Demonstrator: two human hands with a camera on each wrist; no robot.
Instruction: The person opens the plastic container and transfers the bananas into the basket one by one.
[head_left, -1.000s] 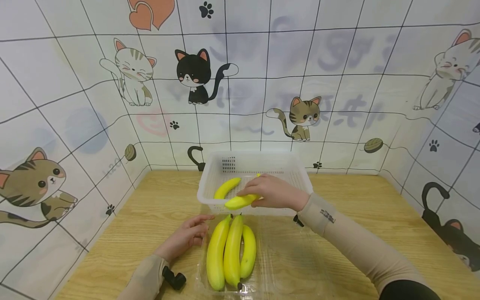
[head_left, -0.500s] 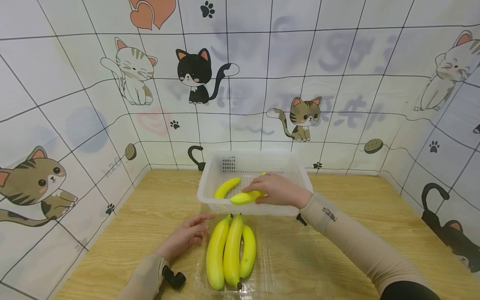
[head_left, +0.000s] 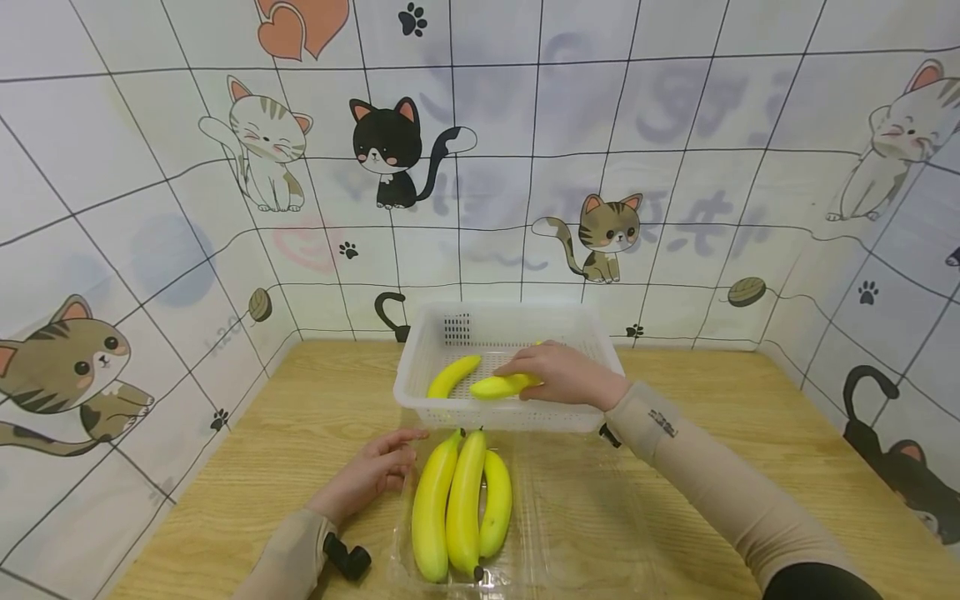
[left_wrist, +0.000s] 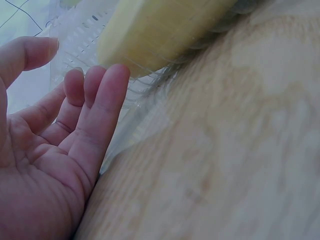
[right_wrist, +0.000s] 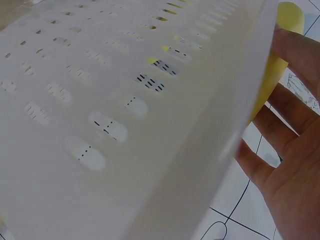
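My right hand (head_left: 564,372) grips a yellow banana (head_left: 498,386) over the front part of the white plastic basket (head_left: 411,392). In the right wrist view the fingers wrap that banana (right_wrist: 287,20) beyond the basket's wall (right_wrist: 165,150). Another banana (head_left: 453,375) lies inside the basket at its left. Several bananas (head_left: 467,500) lie side by side in the left half of a clear plastic container (head_left: 528,517) in front. My left hand (head_left: 372,467) rests at that container's left edge, fingers loosely bent and holding nothing. In the left wrist view its fingertips (left_wrist: 117,75) are right at the clear wall, with a banana (left_wrist: 150,35) behind.
The wooden table (head_left: 247,467) carries both containers. A tiled wall covering (head_left: 487,208) with cartoon cats stands behind the basket and on both sides. The right half of the clear container shows only the wood grain through it.
My right hand has carried the banana a little back and to the right, further over the basket. My left hand has stayed in place.
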